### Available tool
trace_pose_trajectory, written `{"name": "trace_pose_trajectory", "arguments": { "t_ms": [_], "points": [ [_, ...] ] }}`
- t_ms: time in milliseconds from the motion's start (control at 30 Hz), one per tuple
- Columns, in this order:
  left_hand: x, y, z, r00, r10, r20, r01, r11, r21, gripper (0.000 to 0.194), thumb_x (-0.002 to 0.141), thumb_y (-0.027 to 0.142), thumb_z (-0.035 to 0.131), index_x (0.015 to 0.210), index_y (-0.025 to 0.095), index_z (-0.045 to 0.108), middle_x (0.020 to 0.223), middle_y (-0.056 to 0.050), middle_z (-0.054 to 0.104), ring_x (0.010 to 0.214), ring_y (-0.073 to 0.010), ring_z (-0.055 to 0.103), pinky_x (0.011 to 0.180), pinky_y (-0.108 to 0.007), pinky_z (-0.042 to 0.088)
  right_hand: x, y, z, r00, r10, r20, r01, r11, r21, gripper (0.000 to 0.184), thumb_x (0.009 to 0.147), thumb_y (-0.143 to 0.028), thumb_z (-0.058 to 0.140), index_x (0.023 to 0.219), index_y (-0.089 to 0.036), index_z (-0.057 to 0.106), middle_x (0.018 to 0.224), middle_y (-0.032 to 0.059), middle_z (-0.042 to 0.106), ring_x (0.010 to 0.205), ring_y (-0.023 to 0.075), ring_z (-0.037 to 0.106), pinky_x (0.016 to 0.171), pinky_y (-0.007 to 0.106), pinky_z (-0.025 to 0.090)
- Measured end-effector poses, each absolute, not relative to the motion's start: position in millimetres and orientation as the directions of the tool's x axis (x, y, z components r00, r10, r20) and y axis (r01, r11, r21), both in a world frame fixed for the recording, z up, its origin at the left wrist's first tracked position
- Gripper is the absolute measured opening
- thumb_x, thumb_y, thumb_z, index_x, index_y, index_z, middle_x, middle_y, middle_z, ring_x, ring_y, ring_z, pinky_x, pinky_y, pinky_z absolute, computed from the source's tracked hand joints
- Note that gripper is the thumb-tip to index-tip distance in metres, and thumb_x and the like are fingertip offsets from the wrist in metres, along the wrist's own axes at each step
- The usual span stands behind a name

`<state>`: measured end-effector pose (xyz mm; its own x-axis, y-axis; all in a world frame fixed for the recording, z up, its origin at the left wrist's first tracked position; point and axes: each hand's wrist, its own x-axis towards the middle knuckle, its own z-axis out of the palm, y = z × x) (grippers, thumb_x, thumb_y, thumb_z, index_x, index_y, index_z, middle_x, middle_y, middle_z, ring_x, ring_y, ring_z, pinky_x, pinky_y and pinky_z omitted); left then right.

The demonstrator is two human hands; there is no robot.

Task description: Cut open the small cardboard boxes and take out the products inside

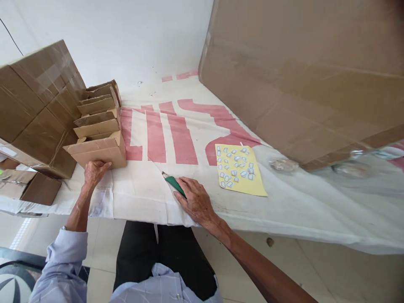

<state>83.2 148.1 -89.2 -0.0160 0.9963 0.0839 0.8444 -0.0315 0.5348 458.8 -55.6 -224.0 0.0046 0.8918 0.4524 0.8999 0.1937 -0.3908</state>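
My left hand [94,172] is closed, its curled fingers against the lower front of a small open-topped cardboard box [104,153]; whether anything is inside the fist is hidden. That box is the nearest of several similar boxes lined up one behind another, flaps raised. On the white cloth in front of me, my right hand [196,201] is wrapped around a green utility knife [175,185], whose tip points up and left. To the right of this hand lies a yellow sheet [241,170] carrying many small pale pieces with dark outlines.
A large cardboard box [303,80] takes up the right side. Stacked taped cartons [41,105] stand at the left, with a smaller carton [41,188] before them. Clear plastic-looking bundles [284,165] lie near the large box. The cloth [139,189] hangs over the table's front edge.
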Motion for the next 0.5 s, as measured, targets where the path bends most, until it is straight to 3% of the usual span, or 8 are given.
{"name": "trace_pose_trajectory", "arguments": {
  "t_ms": [267, 500],
  "points": [
    [90.9, 173.7, -86.3, -0.012, 0.988, 0.157, 0.855, -0.071, 0.514, 0.04, 0.086, 0.055, 0.073, 0.065, 0.022, 0.079, 0.066, -0.007, 0.077, 0.075, -0.0295, 0.073, 0.073, -0.037, 0.05, 458.6, -57.7, -225.0, 0.005, 0.869, 0.496, 0.901, 0.211, -0.38, 0.045, 0.112, -0.035, 0.05, 0.147, -0.019, 0.072, 0.14, 0.0187, 0.076, 0.128, 0.036, 0.068, 0.106, 0.052, 0.057],
    [113.5, 241.7, -77.1, 0.002, 0.983, 0.186, 0.843, -0.102, 0.529, 0.033, 0.085, 0.046, 0.072, 0.065, 0.02, 0.075, 0.068, -0.008, 0.076, 0.078, -0.0281, 0.073, 0.076, -0.036, 0.051, 458.4, -56.1, -226.3, -0.001, 0.834, 0.552, 0.906, 0.234, -0.352, 0.041, 0.112, -0.032, 0.051, 0.145, -0.018, 0.071, 0.135, 0.0174, 0.077, 0.123, 0.034, 0.068, 0.102, 0.049, 0.056]
  ]
}}
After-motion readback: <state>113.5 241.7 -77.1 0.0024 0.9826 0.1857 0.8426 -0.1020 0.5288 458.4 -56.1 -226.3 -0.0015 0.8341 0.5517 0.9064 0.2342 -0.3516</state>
